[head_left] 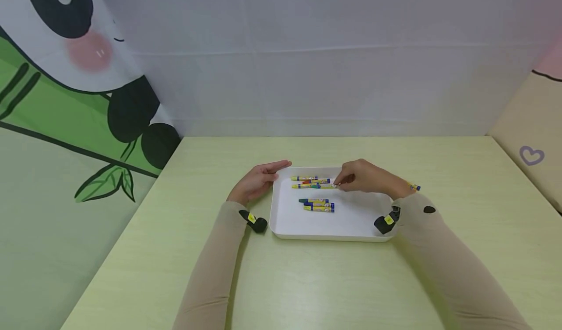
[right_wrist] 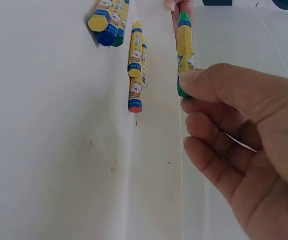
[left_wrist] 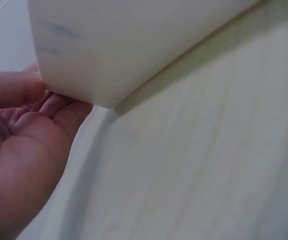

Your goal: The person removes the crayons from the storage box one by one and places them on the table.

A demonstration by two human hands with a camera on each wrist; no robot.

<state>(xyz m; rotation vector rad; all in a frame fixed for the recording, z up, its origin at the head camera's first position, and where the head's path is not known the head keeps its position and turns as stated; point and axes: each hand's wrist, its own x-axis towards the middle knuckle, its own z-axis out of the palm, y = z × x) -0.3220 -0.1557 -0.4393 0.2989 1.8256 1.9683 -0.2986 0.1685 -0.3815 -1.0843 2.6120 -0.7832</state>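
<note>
Left hand [head_left: 259, 179] flat, right hand [head_left: 366, 176] pinching (fingers curled)

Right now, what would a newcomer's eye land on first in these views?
First, the white tray mid-table, with crayons in two clusters: three by the far wall, three mid-tray. The right hand pinches a green crayon by its end; the left hand rests against the tray's left side.

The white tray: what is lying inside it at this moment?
Inside the white tray lie two groups of crayons: one near the far wall, another in the middle. The right hand pinches a green crayon there and covers the tray floor beneath it.
</note>
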